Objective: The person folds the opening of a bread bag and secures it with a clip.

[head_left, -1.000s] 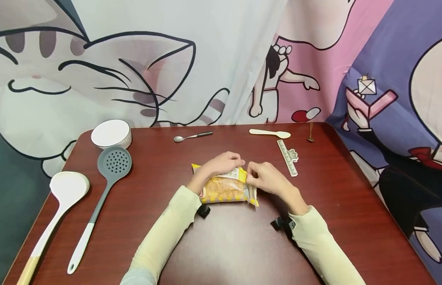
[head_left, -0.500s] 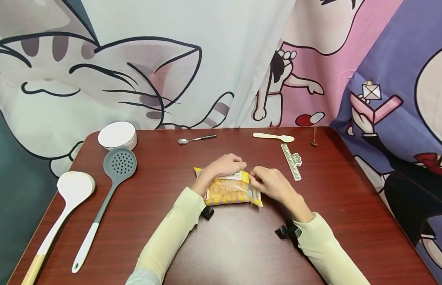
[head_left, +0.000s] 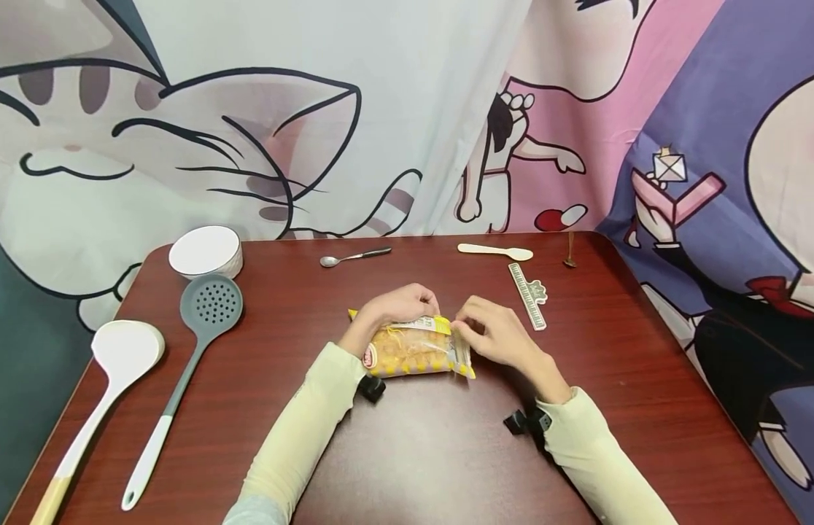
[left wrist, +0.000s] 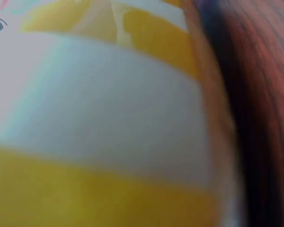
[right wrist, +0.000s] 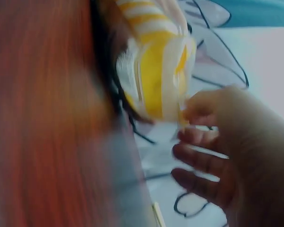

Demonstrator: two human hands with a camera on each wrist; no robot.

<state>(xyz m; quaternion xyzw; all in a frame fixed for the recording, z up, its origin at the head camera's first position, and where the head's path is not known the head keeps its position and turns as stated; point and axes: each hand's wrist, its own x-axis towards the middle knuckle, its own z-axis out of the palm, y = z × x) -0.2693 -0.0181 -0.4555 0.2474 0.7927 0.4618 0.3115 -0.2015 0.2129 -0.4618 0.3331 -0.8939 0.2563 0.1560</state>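
A yellow-and-clear bread packet (head_left: pixel 416 350) lies on the table in front of me, its golden contents showing through the film. My left hand (head_left: pixel 397 302) reaches over its far edge and grips it, fingertips hidden behind the packet. In the left wrist view the yellow-and-white wrapper (left wrist: pixel 104 104) fills most of the picture. At the packet's right end, my right hand (head_left: pixel 495 328) pinches the upper corner between thumb and index finger. The right wrist view shows the packet's crimped end (right wrist: pixel 168 80) at those two fingertips, with the other fingers (right wrist: pixel 199 184) held apart from it.
On the left lie a white ladle (head_left: pixel 128 346) and a grey slotted skimmer (head_left: pixel 211 300), below a white bowl (head_left: pixel 206 251). Along the back are a small metal spoon (head_left: pixel 354 257), a cream spoon (head_left: pixel 495 251), a ruler-like clip (head_left: pixel 528 297) and a tiny brown object (head_left: pixel 569 261).
The left fingers have drawn back slightly and curled further behind the packet's far edge. The right hand stays at the same corner, its fingers a little more spread. The head view shifts slightly.
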